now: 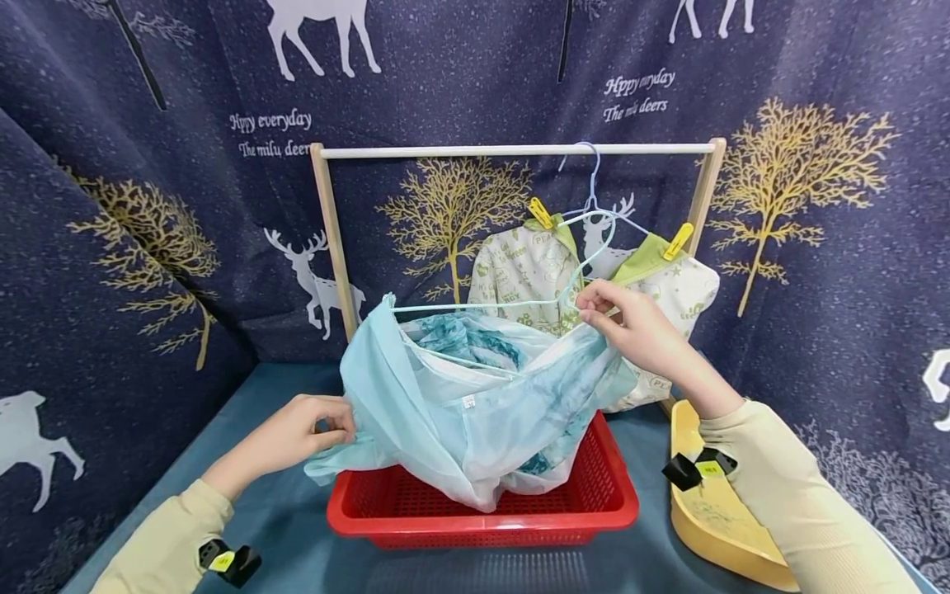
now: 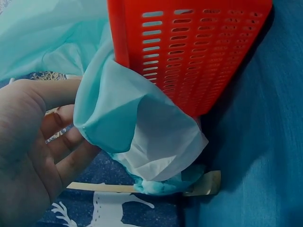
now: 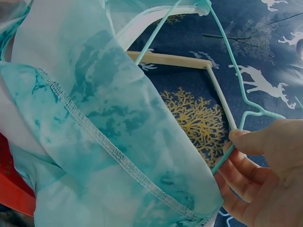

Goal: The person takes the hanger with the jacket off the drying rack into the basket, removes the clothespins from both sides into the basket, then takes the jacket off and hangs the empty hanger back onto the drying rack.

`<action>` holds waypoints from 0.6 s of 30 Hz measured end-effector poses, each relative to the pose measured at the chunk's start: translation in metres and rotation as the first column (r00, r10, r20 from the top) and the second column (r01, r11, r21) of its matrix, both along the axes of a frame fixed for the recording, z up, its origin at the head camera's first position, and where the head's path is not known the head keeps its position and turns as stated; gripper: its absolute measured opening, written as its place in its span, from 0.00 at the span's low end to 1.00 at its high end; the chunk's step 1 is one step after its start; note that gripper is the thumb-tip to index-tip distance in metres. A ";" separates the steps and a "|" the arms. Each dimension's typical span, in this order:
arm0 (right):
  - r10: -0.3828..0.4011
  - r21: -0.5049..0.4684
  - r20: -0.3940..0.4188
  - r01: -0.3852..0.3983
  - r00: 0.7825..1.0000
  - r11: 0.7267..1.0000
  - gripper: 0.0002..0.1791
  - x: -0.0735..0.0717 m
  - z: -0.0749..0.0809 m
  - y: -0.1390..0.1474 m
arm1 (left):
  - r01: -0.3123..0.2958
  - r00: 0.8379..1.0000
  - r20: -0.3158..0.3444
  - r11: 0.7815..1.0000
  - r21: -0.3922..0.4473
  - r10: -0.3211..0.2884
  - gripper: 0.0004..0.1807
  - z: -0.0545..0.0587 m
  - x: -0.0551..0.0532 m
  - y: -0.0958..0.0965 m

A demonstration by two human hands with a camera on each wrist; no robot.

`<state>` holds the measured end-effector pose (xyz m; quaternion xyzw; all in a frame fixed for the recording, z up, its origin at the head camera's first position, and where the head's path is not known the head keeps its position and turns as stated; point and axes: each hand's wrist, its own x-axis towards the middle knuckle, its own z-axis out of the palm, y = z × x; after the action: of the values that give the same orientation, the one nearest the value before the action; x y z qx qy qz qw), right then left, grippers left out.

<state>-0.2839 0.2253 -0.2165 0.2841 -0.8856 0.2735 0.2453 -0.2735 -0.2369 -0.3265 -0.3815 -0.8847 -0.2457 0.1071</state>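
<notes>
A thin light-blue top with teal marbling and a white neck label hangs over the red basket, its neck opening facing up. Through that opening runs a mint-green hanger, its hook raised toward the back. My right hand pinches the hanger beside its hook between thumb and fingers; the right wrist view shows the wire there and the marbled cloth below it. On the other side, my left hand holds the top's sleeve, whose loose end drapes beside the basket.
Behind stands a wooden rack with a white rail. From it a purple hanger carries a white-and-green printed garment, held by yellow clips. A yellow tray lies at the right, partly under my right forearm.
</notes>
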 end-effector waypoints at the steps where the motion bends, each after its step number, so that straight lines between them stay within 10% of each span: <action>1: -0.007 -0.012 0.007 0.007 1.000 1.000 0.05 0.000 0.000 0.001 | -0.009 1.000 0.000 1.000 -0.007 0.009 0.11 0.000 0.000 0.000; 18: 0.003 -0.186 0.056 0.007 0.998 0.982 0.07 -0.006 0.009 0.006 | -0.059 0.998 0.001 0.997 -0.057 0.059 0.15 -0.001 -0.001 -0.001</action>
<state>-0.2899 0.2312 -0.2080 0.2513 -0.8629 0.3629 0.2462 -0.2745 -0.2374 -0.3280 -0.3577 -0.9024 -0.2177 0.1021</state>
